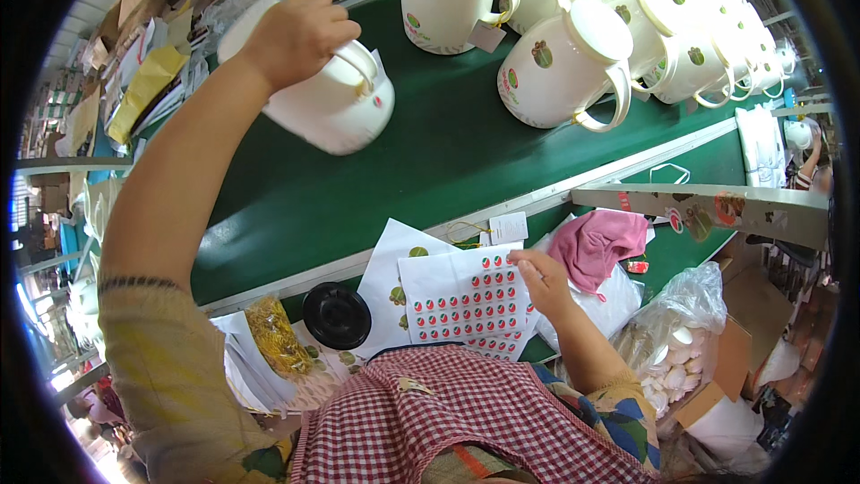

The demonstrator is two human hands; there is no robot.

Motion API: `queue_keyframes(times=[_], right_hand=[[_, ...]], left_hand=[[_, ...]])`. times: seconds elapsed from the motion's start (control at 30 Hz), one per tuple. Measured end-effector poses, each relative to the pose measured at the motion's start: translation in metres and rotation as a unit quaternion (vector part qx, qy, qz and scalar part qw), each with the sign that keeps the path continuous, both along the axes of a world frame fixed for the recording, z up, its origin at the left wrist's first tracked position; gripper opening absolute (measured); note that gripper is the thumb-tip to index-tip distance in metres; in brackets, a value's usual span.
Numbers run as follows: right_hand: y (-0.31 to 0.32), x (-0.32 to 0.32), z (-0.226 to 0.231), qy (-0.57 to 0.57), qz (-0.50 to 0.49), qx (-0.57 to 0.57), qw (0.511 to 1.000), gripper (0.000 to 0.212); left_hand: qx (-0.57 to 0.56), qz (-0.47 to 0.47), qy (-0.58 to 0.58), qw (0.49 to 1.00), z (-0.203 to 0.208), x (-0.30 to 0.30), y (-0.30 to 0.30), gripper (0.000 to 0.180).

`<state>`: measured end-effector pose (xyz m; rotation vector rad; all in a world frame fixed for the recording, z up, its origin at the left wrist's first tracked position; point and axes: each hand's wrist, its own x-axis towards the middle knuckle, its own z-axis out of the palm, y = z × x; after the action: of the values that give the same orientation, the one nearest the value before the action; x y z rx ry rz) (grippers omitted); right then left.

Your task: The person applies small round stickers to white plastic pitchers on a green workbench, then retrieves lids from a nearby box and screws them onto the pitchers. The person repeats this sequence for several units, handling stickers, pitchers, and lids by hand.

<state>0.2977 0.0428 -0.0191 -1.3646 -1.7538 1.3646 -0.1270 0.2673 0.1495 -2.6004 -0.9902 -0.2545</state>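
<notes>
My left hand (300,40) is closed at the handle of a white jug (327,116), which lies tipped over the green bench at the far left. The jug is slightly blurred, and my hand and wrist hide part of it. Close to my body, a white sheet of small red-and-green stickers (457,267) rests on other sheets, with a bare patch at its upper left. My right hand (545,285) is at this sheet's upper right corner, its thumb and fingertips drawn together on the edge. A paper with round green plant stickers (381,273) shows beneath.
Several white lidded jugs (564,63) crowd the far right of the green bench (394,179). A black round lid (337,315) and gold ties (276,336) lie near me. Rightward are a pink cloth (598,246), a metal rail (708,206) and a bag-lined box of pale pieces (676,363).
</notes>
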Motion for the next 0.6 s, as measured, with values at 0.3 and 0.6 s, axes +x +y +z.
queue_keyframes(times=[0.3,0.6], right_hand=[[-0.028,0.009,-0.003,0.005,-0.007,-0.012,1.0,0.019],[-0.075,0.006,-0.004,-0.018,0.032,0.09,0.995,0.027]], left_hand=[[0.02,-0.034,0.139,0.99,-0.047,0.004,0.061,0.004],[-0.069,0.074,0.025,0.995,-0.043,0.032,-0.054,0.065]])
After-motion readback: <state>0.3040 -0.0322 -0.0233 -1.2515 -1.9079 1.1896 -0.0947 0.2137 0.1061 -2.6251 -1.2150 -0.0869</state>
